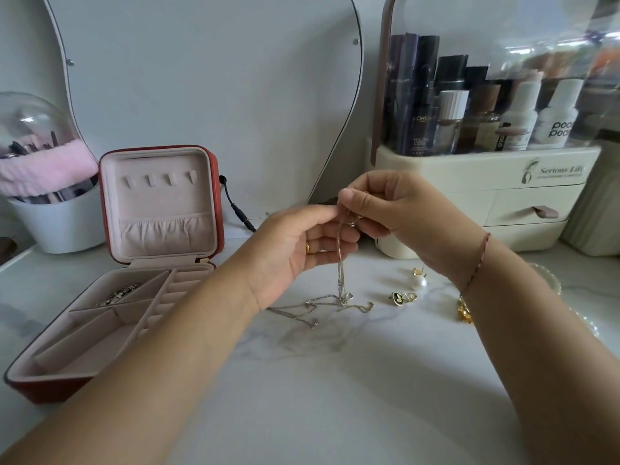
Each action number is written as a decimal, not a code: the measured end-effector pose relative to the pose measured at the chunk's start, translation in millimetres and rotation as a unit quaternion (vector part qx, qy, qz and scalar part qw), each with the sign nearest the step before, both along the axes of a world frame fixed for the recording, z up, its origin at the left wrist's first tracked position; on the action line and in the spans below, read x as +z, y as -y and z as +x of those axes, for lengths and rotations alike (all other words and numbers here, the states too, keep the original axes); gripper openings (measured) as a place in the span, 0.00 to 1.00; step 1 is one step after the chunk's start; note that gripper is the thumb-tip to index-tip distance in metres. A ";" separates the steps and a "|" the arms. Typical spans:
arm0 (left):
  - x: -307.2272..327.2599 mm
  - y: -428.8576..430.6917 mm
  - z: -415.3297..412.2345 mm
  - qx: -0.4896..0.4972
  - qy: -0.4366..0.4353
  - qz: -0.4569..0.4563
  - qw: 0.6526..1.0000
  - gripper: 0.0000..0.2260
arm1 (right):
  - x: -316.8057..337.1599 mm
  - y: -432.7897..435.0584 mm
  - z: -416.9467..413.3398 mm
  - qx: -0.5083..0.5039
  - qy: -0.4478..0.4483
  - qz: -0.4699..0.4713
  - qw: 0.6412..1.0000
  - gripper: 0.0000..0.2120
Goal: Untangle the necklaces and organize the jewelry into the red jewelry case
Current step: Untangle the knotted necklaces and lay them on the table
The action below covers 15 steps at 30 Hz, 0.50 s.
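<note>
At the far left stands a white brush holder point(57, 226) with a clear dome and a pink fluffy band around it. Next to it the red jewelry case point(214, 209) lies open on the marble-patterned bench point(318, 397). Its lid stands upright and shows a pale pink lining, four small hooks and a gathered pocket. The base is split into angled compartments, with a row of ring rolls along its right side. A silver bracelet point(119, 293) lies in the rear left compartment. A black cable plug point(240, 213) rests just behind the case.

The left hand point(295, 250), with a gold ring on one finger, is turned palm up. Its fingers curl round the necklaces point(340, 263), and its thumb tip reaches the strands just under the other hand's grip. The necklaces are thin silver chains with small charms. They hang as a twisted bundle from the hands, and their lower part lies in loose loops on the bench point(315, 308), right of the case. The right hand point(385, 203), close against the left, pinches the top of the bundle between thumb and fingers. A thin red string bracelet point(476, 263) circles its wrist.

Right of the chains lie a black-and-gold earring point(397, 297), a pearl earring point(419, 280) and a gold piece point(464, 313), the last partly hidden by the right forearm. Behind stands a cream cosmetics organizer point(486, 182) with drawers and bottles under a clear cover. A white scalloped dish point(552, 280) sits at the right.
</note>
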State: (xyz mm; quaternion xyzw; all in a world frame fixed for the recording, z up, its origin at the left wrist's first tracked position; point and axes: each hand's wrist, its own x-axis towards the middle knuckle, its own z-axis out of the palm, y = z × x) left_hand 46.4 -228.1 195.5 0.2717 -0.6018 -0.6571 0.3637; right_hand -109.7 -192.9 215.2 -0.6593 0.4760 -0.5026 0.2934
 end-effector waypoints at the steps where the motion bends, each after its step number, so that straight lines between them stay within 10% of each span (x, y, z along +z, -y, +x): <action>1: -0.4 -0.2 0.2 0.003 -0.003 -0.002 1.000 0.09 | -0.1 0.3 -0.2 0.001 0.004 0.005 1.000 0.11; 15: -6.1 7.3 -0.9 0.046 -0.041 0.004 0.998 0.10 | -2.7 3.2 -9.0 -0.006 -0.019 0.036 0.999 0.03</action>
